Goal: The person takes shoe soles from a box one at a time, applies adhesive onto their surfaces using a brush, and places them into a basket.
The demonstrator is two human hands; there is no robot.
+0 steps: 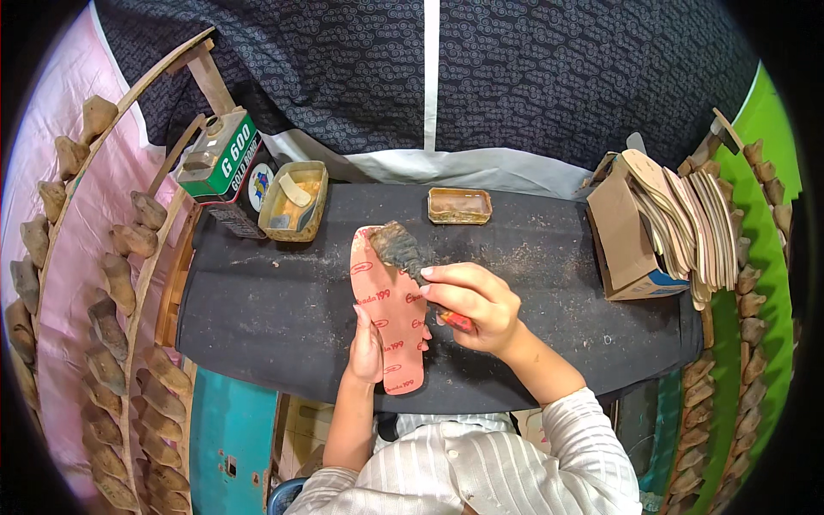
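Observation:
My left hand point(367, 348) grips a pink shoe insole point(380, 296) with red print on it, thumb along the left edge and fingertips showing at the right edge. The insole is held upright lengthwise above the dark table. In my right hand point(474, 307) is a brush point(399, 249) with a red handle; its broad head is grey and crusted. That head lies over the upper right part of the insole, covering its edge there. Whether the brush presses on the surface is hard to tell.
A dark cloth covers the table point(532, 335). At the back left are a green and black metal can point(225, 172) and a glue tub point(294, 199) with a spatula. A small shallow tray point(460, 206) sits at the back. A cardboard box point(631, 232) holds stacked insoles. Shoe lasts point(106, 330) line side racks.

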